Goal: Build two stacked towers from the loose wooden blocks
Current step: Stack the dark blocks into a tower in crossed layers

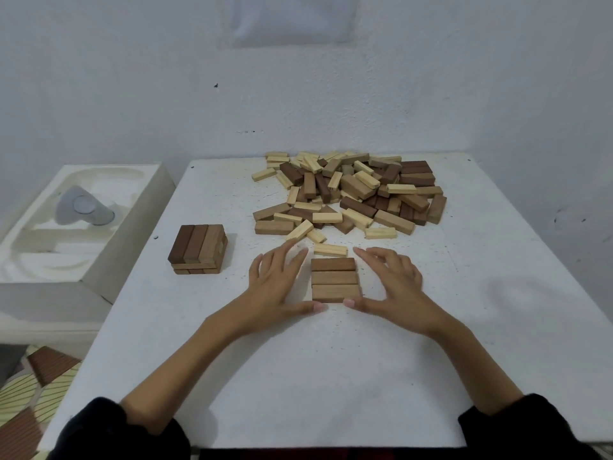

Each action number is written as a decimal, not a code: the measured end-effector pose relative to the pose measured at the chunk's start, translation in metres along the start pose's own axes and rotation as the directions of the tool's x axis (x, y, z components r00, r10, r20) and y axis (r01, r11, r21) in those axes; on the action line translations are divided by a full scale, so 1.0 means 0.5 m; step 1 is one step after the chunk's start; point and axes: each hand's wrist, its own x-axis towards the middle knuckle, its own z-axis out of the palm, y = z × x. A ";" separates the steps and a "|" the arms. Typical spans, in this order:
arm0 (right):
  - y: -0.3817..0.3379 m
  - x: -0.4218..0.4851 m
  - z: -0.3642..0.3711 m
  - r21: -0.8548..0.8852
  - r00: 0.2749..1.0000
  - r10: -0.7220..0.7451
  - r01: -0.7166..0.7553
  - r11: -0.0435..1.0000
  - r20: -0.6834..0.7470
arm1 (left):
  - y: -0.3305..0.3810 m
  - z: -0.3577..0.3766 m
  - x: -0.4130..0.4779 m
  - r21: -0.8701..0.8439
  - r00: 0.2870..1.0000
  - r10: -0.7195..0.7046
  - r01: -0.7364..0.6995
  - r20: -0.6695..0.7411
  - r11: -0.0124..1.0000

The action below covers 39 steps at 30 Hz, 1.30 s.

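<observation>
Flanking the three-block layer [335, 279], left hand [277, 287] and right hand [396, 282] (fingers spread).

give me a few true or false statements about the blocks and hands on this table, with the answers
1. The left hand and right hand sit on either side of a flat row of three blocks. True.
2. The small stack on the left has only one layer. False: at least two layers show, the top one crossing the one below.
3. The loose pile lies at the far side of the table, beyond the hands. True.
4. The right hand is lifting a block off the pile. False: it rests by the three-block row, holding nothing.
5. All the loose blocks are the same colour. False: pale, mid-brown and dark ones are mixed.
</observation>
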 end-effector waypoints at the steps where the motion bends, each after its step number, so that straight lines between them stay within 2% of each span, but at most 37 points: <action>1: 0.005 0.003 -0.007 0.045 1.000 -0.021 0.022 0.999 -0.008 | -0.005 -0.006 0.003 -0.069 1.000 0.016 -0.018 -0.024 0.997; 4: 0.018 0.015 -0.016 0.091 0.997 -0.081 0.082 0.992 -0.011 | -0.013 -0.008 0.015 -0.232 0.996 0.031 -0.049 -0.078 0.971; 6: 0.021 0.022 -0.017 0.088 0.995 -0.102 0.103 0.991 -0.012 | -0.013 -0.001 0.020 -0.268 0.994 0.033 -0.061 -0.108 0.961; 15: 0.025 0.037 -0.011 0.065 0.989 -0.145 0.145 0.987 -0.009 | -0.017 0.004 0.031 -0.198 0.974 0.112 -0.151 -0.197 0.968; 20: 0.022 0.036 -0.007 0.089 0.984 -0.175 0.178 0.980 -0.038 | -0.018 -0.010 0.038 -0.154 0.968 0.162 -0.192 -0.189 0.969; 26: -0.020 0.049 -0.016 0.143 0.969 -0.227 0.239 0.960 -0.092 | -0.046 -0.062 0.026 -0.091 0.937 0.229 -0.260 -0.265 0.961; 31: -0.091 0.090 -0.009 0.146 0.947 -0.291 0.309 0.940 -0.135 | -0.097 -0.126 -0.006 -0.083 0.932 0.212 -0.246 -0.292 0.966; 39: -0.226 0.185 0.029 0.107 0.918 -0.362 0.381 0.918 -0.159 | -0.221 -0.223 -0.042 -0.092 0.957 0.126 -0.155 -0.262 0.984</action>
